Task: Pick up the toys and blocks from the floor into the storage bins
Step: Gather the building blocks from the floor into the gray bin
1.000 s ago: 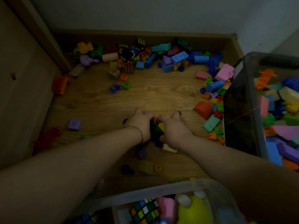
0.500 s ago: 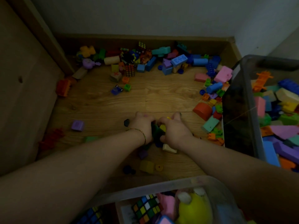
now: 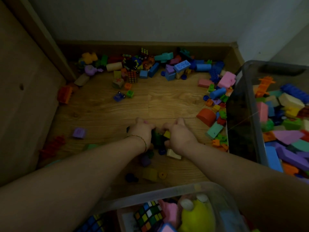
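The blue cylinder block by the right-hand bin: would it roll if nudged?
Probably a little: the blue cylinder block lies on its side, so it could roll, though neighbouring blocks would likely stop it. It looks like foam, so probably light.

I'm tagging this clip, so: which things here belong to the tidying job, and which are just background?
Job: left hand and right hand, curled round a clump of small green and yellow plastic blocks; red arched foam block and purple cube block on the floor; clear plastic bin at right; clear plastic bin nearest the camera.
Background: wooden panel at left; grey wall; wooden skirting board.
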